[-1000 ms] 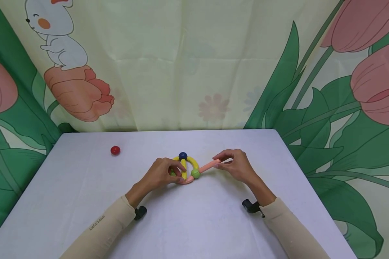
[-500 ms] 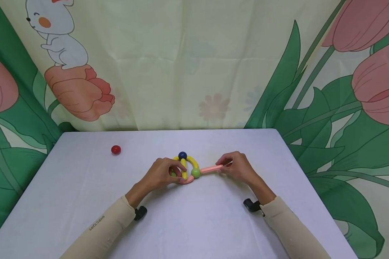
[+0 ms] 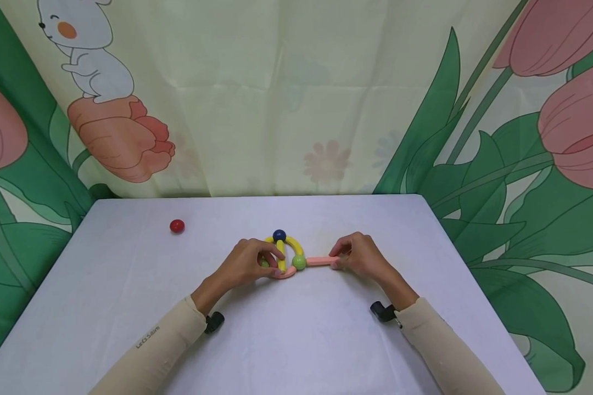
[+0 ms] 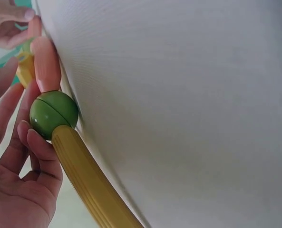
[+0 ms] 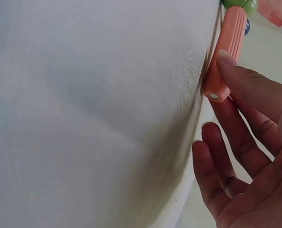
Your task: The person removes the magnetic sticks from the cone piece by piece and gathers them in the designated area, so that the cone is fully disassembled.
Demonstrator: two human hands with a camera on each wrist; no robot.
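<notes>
Near the far middle of the table lies a joined build of magnetic sticks and balls. A blue ball [image 3: 279,235] tops it, joining a straight yellow stick [image 3: 281,253] and curved yellow sticks [image 3: 295,244]. My left hand [image 3: 246,260] pinches the straight yellow stick between thumb and fingers. A green ball [image 4: 53,115] sits by its fingers, between a curved pink stick [image 4: 47,66] and a yellow stick [image 4: 91,173]. At the build's right, another green ball [image 3: 298,262] meets a straight pink stick [image 5: 229,45], whose outer end my right hand [image 5: 255,152] pinches.
A loose red ball [image 3: 177,226] lies at the table's far left. The white-covered table [image 3: 296,334] ends at a printed curtain [image 3: 242,137] behind it. Each wrist bears a small black camera.
My right hand has lowered the outer end of the straight pink stick from a raised slant to nearly level with the table. My left hand has stayed on the build.
</notes>
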